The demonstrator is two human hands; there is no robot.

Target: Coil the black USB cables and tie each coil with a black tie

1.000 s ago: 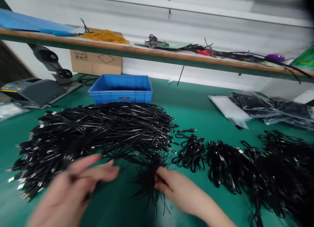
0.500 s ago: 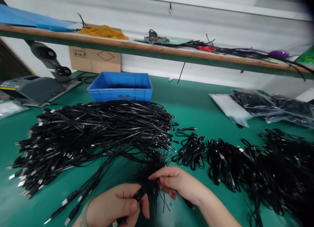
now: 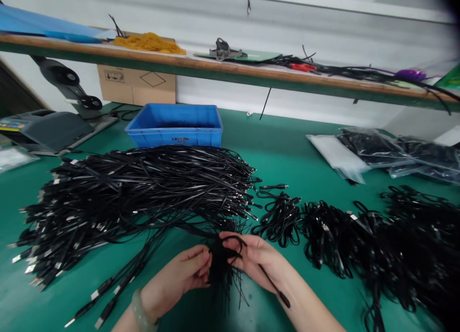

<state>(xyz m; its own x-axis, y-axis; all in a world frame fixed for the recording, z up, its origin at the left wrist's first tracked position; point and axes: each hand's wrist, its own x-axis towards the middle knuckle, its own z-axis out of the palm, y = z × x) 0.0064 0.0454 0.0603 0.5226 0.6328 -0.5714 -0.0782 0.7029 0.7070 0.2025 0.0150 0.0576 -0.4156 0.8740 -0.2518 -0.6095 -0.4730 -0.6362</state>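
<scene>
A black cable [image 3: 268,277] is looped in my right hand [image 3: 260,259]; its fingers curl around it, and one end with a dark connector hangs down over my wrist. My left hand [image 3: 192,269], with a pale green bangle on the wrist, is closed, fingertips pinched together just left of the right hand. What those fingers grip merges with the black behind and cannot be made out. Between and below both hands lies a bunch of thin black ties [image 3: 230,286], partly covered. Several loose USB cables [image 3: 124,277] lie left of my left hand.
A large heap of straight black cables [image 3: 151,183] spreads across the left. Coiled cable bundles [image 3: 334,238] cover the right. Behind stand a blue bin [image 3: 176,139], a grey machine [image 3: 46,131] and plastic bags [image 3: 377,152]. A shelf [image 3: 201,66] runs above the green table [image 3: 266,147].
My left hand has moved up and right to beside the right hand, and the connector it held no longer shows there. My right hand has turned, showing the cable loop.
</scene>
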